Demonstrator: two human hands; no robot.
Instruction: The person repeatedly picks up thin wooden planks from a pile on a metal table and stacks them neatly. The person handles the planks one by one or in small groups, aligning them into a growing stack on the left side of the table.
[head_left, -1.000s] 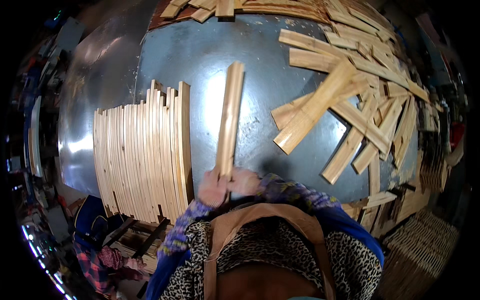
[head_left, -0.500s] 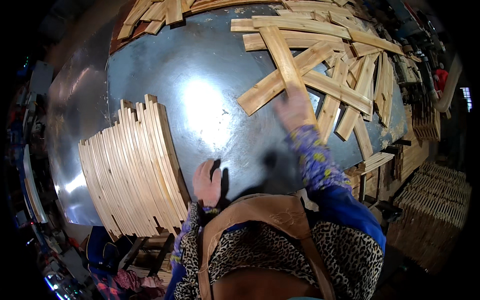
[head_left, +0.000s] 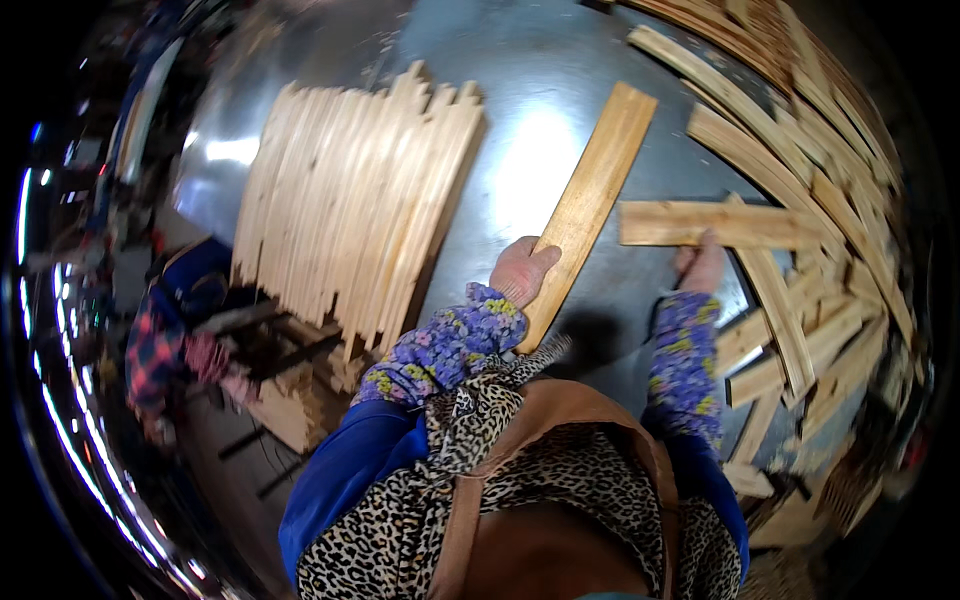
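Head view: my left hand (head_left: 525,272) grasps a flat, honey-brown wooden board (head_left: 595,185).
The board slants away over the shiny grey metal tabletop (head_left: 500,210), between a close-packed row of pale wooden slats (head_left: 345,190) and a jumbled pile of light-brown wooden planks (head_left: 775,318). My right hand (head_left: 703,270) touches the near edge of a flat tan wooden plank (head_left: 720,223) lying crosswise; I cannot tell whether it grips.

Worktable (head_left: 620,285), metal-topped, grey-blue | left: row of wooden slats (head_left: 350,200), side by side | right: criss-crossed wooden boards (head_left: 775,320)
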